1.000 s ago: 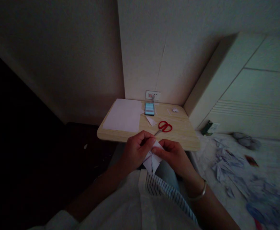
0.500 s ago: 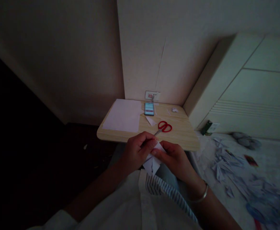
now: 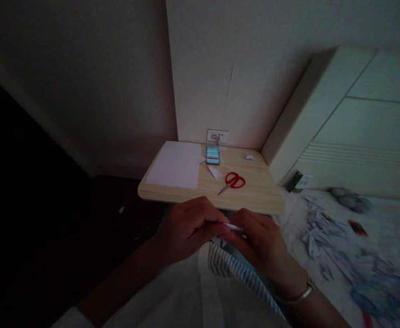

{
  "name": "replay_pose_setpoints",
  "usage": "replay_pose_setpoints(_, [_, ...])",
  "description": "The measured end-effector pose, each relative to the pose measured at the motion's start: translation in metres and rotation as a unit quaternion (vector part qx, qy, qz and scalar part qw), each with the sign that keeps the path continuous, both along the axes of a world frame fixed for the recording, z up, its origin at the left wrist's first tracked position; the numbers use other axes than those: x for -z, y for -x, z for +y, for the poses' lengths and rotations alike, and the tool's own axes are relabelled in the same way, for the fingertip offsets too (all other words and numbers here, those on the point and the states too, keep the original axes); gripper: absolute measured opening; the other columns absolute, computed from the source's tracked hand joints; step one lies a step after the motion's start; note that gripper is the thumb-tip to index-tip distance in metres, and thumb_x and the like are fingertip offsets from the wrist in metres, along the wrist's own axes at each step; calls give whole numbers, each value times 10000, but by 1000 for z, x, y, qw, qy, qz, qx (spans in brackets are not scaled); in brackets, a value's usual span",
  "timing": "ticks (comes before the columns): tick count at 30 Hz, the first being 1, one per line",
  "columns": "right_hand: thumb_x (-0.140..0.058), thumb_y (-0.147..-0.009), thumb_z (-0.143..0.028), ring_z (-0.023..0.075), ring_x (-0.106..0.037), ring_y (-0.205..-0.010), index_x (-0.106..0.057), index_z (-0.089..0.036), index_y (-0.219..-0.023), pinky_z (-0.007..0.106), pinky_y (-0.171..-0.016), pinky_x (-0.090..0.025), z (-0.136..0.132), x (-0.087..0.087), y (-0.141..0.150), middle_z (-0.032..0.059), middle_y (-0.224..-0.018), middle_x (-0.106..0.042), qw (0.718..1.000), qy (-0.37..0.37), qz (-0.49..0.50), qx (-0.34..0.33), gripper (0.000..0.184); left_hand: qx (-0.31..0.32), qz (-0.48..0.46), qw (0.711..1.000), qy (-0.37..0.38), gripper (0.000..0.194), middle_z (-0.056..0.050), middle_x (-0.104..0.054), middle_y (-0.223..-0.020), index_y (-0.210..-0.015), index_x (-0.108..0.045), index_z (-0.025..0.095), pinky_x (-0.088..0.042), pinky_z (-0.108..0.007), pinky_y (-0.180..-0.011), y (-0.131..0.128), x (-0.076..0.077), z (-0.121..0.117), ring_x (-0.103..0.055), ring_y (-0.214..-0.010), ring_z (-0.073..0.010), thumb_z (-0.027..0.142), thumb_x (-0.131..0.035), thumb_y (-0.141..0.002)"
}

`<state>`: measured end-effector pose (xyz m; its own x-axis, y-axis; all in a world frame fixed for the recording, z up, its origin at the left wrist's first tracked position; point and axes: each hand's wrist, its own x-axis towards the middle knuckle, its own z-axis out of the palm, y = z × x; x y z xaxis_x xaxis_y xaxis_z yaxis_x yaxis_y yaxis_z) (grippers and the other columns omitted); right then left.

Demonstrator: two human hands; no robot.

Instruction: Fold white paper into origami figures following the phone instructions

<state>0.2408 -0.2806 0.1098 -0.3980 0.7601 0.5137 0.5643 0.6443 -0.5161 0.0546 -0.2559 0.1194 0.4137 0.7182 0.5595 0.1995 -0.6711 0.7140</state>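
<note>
Spanning the top of the frame, one wall (image 3: 203, 59) meets one bed (image 3: 391, 228) at lower right, strewn with blurred papers (image 3: 312, 243) too many to count. At centre is one table (image 3: 261, 196); pale wood shows from the scissors to its rounded right edge. One large sheet (image 3: 175, 164) covers its left part, up to the near edge. Below that edge, the two hands meet at lower centre: the left hand (image 3: 193, 225) and right hand (image 3: 264, 239) are both clamped, fingers curled and wrists angled inward, on one folded paper (image 3: 234, 227), seen as a thin white strip between them. One pair of scissors (image 3: 231, 183) points lower left, its tips near the left knuckles. One phone (image 3: 212, 155) lies farther up, with one pointed scrap (image 3: 215, 172) below it and one crumpled scrap (image 3: 249, 156) to the right.
</note>
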Motion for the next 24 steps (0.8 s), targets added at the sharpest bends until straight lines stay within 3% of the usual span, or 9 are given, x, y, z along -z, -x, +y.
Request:
replay_pose_setpoints(5, [-629,-826,-329,132,-566,-567,-661,-237,-851,244,-561,-456,-1,0,-3,13,-682,-648,1000,9,24,-12,100,10,-4,1000,-21,93,-28,-700,-695,-782,-709,233,-483,-220,-584,1,0,2,-615,-617,-121,292,-637,-787])
replay_pose_setpoints(11, [-629,-821,-219,149,-635,-667,-661,-229,-878,250,-593,-487,-1,-2,-5,18,-763,-691,984,67,152,-60,66,23,-13,999,-33,62,-23,-705,-687,-786,-715,242,-477,-212,-569,2,3,5,-611,-602,-115,279,-672,-762])
replay_pose_setpoints(16, [-661,-794,-221,127,-609,-596,-670,-209,-789,227,-537,-461,2,3,-5,5,-690,-675,977,104,184,-35,16,28,-6,1000,-7,85,-18,-699,-675,-791,-722,247,-468,-213,-553,1,7,8,-608,-583,-116,309,-692,-740])
replay_pose_setpoints(24, [-672,-780,-301,118,-562,-555,-640,-185,-724,223,-506,-428,11,11,-2,2,-633,-636,964,158,214,12,132,28,-12,999,-33,109,-7,-677,-674,-803,-710,210,-437,-194,-575,-1,18,22,-588,-599,-97,303,-680,-755])
